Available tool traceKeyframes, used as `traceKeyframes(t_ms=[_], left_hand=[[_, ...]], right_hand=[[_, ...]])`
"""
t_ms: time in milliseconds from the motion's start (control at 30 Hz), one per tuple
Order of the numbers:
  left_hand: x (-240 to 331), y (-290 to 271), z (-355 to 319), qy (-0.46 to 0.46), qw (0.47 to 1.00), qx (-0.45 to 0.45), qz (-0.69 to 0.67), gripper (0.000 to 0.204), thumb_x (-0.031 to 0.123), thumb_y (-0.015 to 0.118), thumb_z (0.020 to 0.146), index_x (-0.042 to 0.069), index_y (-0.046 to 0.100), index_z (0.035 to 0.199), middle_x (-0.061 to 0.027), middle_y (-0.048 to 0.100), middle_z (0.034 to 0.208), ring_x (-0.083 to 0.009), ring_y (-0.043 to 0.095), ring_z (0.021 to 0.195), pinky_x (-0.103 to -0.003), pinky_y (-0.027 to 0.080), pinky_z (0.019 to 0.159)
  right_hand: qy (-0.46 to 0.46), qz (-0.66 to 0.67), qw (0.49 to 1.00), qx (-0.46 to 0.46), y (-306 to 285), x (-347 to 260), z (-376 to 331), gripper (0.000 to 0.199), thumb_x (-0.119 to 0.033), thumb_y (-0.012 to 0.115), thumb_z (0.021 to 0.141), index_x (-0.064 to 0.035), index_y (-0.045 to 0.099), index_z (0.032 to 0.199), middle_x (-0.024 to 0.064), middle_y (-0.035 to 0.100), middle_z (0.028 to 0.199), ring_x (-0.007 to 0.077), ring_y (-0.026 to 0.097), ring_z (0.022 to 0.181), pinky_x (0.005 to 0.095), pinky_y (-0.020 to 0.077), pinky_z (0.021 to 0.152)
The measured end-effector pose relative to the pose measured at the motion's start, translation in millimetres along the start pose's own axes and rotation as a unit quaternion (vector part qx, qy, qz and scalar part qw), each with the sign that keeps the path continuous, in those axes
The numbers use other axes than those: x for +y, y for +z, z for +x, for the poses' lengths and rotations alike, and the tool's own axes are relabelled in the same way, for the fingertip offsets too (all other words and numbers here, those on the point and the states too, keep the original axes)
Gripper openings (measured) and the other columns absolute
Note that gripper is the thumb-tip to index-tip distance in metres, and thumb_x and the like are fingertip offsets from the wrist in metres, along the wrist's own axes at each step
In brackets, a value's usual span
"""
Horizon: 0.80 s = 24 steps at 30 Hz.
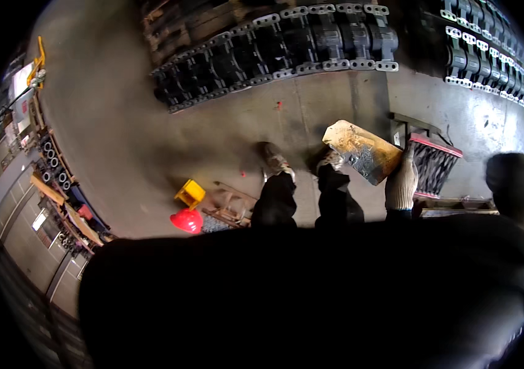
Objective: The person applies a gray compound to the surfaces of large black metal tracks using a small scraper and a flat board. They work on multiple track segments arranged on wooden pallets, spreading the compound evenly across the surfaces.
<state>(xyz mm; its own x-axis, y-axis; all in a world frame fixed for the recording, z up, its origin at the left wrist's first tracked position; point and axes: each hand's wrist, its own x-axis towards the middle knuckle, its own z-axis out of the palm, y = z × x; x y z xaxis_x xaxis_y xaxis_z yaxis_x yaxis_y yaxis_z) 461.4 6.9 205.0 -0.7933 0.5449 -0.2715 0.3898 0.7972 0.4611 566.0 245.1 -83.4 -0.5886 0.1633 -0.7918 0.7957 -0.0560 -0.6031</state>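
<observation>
My left hand [401, 184], in a pale knitted glove, grips the right end of a flat tan board [363, 147] smeared with black. The board is tilted over the floor in front of my right shoe [331, 161]; some of the fingers are hidden behind it. Just beyond that hand stands a low stool-like frame [437, 161] with red edges and dark crossed webbing. My right hand [515, 187] is raised at the far right, a dark, motion-blurred glove shape whose fingers cannot be made out. No object shows in it.
Long rows of black metal track links [286, 46] lie ahead, with more links [489, 64] at the far right. A red hard hat [187, 221], a small yellow stool [190, 194] and a rusty frame [231, 203] are at my left. Shelves with parts [56, 163] line the left side.
</observation>
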Motion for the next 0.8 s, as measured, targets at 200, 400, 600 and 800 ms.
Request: traceKeyframes(t_ms=[200, 400, 600, 800], left_hand=[[-5, -4, 23, 0.029, 0.999, -0.04, 0.009, 0.022, 0.02, 0.063, 0.085, 0.001, 0.069, 0.095, -0.0101, 0.066, 0.09, -0.0226, 0.066, 0.085, -0.036, 0.054, 0.073], [-2, -7, 32, 0.036, 0.996, -0.084, 0.022, 0.023, 0.02, 0.064, 0.086, 0.001, 0.068, 0.098, -0.0101, 0.066, 0.092, -0.0223, 0.066, 0.087, -0.035, 0.055, 0.073], [7, -21, 33, 0.03, 0.99, -0.134, 0.033, 0.025, 0.02, 0.064, 0.086, 0.001, 0.067, 0.102, -0.0101, 0.066, 0.095, -0.022, 0.066, 0.088, -0.035, 0.055, 0.073], [5, -33, 16, 0.005, 0.975, -0.219, 0.028, 0.027, 0.02, 0.064, 0.086, 0.001, 0.066, 0.105, -0.0101, 0.066, 0.098, -0.0218, 0.066, 0.09, -0.034, 0.055, 0.073]], right_hand=[[-0.222, -0.293, 0.93, 0.015, -28, -18, 16, 0.053, -0.051, 0.053, 0.103, 0.0009, 0.064, 0.109, 0.0051, 0.062, 0.092, 0.0156, 0.055, 0.087, 0.032, 0.0464, 0.083], [-0.03, 0.009, 0.999, 0.039, -41, -10, 13, 0.049, -0.048, 0.053, 0.104, -0.0005, 0.063, 0.109, 0.005, 0.063, 0.101, 0.0135, 0.056, 0.093, 0.0304, 0.0461, 0.086], [-0.044, 0.031, 0.998, 0.032, -52, -9, 17, 0.043, -0.04, 0.05, 0.106, -0.0008, 0.066, 0.105, 0.0031, 0.063, 0.093, 0.0125, 0.056, 0.084, 0.0292, 0.0471, 0.08], [-0.187, -0.274, 0.941, 0.07, -72, 21, 43, 0.041, -0.037, 0.05, 0.106, 0.0005, 0.067, 0.11, 0.0045, 0.066, 0.098, 0.0139, 0.057, 0.088, 0.03, 0.0478, 0.079]])
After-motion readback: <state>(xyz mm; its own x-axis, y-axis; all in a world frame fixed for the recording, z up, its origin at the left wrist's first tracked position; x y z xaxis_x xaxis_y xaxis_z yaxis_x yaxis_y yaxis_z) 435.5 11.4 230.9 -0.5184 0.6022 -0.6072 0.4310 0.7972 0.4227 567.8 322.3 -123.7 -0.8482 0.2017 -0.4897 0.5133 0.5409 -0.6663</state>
